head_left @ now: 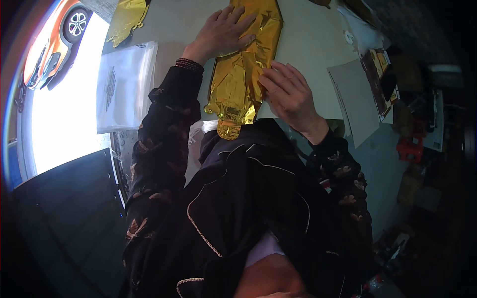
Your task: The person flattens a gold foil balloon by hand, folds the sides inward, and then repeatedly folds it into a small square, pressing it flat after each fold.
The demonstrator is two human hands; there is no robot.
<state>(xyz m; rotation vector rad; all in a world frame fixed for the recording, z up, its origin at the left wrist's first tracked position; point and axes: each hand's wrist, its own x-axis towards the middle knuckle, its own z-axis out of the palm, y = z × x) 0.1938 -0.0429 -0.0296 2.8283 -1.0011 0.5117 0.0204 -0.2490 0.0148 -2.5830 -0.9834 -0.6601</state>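
A long gold foil balloon, flat and folded lengthwise, lies creased on the pale table in front of me. Its rounded tab end hangs over the near table edge toward my lap. My left hand rests palm down on the upper part of the foil, fingers spread. Beside the foil's right edge is my right hand, its fingers loosely bent and their tips touching the foil. Its thumb is mostly hidden.
Clear plastic sleeves lie on the table's left side, below another gold foil piece. A grey card sheet and a printed box are at the right. A dark panel stands lower left; an orange car is outside.
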